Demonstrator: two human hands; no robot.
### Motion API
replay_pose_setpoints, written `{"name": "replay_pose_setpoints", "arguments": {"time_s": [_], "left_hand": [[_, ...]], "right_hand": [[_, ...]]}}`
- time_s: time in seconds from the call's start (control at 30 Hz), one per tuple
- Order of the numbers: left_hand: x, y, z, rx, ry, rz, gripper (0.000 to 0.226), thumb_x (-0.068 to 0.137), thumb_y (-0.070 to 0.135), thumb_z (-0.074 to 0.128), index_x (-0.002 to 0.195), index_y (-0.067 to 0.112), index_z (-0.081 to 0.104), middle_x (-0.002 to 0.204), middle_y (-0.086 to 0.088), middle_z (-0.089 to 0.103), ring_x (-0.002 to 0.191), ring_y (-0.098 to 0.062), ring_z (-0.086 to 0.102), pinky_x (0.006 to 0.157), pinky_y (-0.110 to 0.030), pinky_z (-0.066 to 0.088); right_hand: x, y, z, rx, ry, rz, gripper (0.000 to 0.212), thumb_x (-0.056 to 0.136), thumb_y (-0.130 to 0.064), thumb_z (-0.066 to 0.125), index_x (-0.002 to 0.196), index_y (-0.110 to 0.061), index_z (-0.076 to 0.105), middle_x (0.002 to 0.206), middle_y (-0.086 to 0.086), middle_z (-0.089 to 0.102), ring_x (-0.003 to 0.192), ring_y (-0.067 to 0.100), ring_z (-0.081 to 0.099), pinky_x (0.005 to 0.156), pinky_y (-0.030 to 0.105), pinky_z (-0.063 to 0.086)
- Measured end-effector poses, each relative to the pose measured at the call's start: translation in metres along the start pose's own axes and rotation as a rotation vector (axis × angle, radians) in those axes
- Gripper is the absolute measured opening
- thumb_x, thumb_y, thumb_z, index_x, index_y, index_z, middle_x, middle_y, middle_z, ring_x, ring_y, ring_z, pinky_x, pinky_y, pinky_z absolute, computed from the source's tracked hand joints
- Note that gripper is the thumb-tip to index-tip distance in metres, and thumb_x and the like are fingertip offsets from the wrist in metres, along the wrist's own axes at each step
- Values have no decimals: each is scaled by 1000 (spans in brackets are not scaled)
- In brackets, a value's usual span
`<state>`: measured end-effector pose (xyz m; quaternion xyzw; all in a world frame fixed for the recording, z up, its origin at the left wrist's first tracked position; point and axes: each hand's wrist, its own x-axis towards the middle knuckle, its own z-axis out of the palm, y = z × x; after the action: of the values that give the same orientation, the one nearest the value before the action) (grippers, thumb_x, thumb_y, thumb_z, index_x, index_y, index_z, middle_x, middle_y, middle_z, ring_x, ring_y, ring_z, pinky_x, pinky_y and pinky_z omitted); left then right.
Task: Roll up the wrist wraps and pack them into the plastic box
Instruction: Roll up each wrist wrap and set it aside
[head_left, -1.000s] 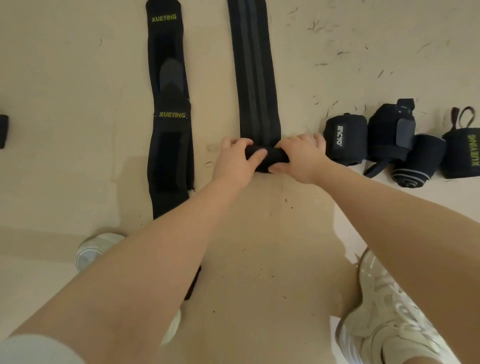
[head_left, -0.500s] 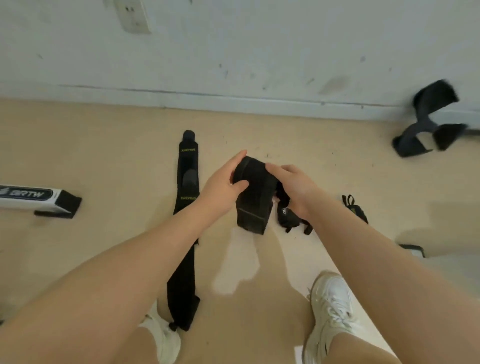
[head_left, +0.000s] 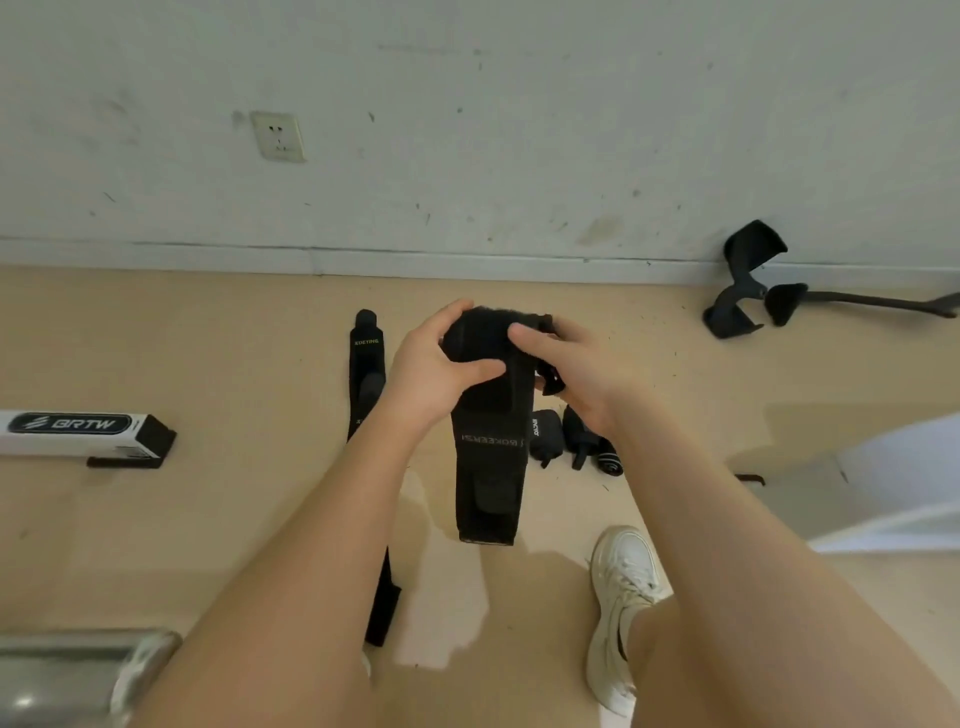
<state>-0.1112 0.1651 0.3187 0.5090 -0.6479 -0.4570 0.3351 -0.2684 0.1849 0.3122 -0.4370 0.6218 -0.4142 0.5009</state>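
Black wrist wrap (head_left: 488, 447) half rolled, held in the air
Left hand (head_left: 431, 374) and right hand (head_left: 582, 374) both clench its rolled top; the loose tail hangs down.

**Soft indoor light, wide-angle warp, some blur**

Lighting's even and fairly bright, kind of flat, no harsh glare anywhere. The floor (head_left: 218, 519) shows pale patches under the hanging wrist wrap (head_left: 491, 467) next to soft darker shadows, so light seems to come from above and behind. The wall (head_left: 519, 130) looks greyish and a bit washed out. The baseboard line bends from the wide lens, and both forearms balloon toward the bottom edge. Bottom-left corner is a smeary out-of-focus mess. The left hand (head_left: 431, 369) and right hand (head_left: 571, 364) look slightly soft, fine detail muddy.
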Motion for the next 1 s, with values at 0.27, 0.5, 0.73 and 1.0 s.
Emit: {"name": "replay_pose_setpoints", "arguments": {"time_s": [0.27,0.5,0.73,1.0], "left_hand": [[8,-6,-18,22,-134,-57,73,83,19,71,143,32,33,135,9,50,123,-12,48,101,-35,43],[12,-1,0,-67,-161,-96,53,89,23,63,136,24,40,106,16,57,93,2,53,72,-15,41],[16,0,0,-235,-190,-62,79,88,12,64,147,37,18,110,25,45,92,10,51,79,-15,42],[11,-2,8,-196,-123,-60,42,89,26,63,130,25,51,104,6,67,95,-2,64,80,-19,53]], "right_hand": [[-11,6,-2,-135,37,-261,48,85,-27,67,127,-26,45,111,-2,63,96,12,64,66,19,54],[-5,10,-18,-17,95,-110,36,88,-39,60,119,-20,58,100,-6,67,95,13,62,86,35,48],[-4,9,-20,320,36,86,38,88,-40,60,110,-10,64,99,7,67,99,23,62,94,41,52],[-8,8,-17,116,52,-58,59,85,-37,65,136,-20,40,116,-4,58,108,14,59,85,28,54]]}}
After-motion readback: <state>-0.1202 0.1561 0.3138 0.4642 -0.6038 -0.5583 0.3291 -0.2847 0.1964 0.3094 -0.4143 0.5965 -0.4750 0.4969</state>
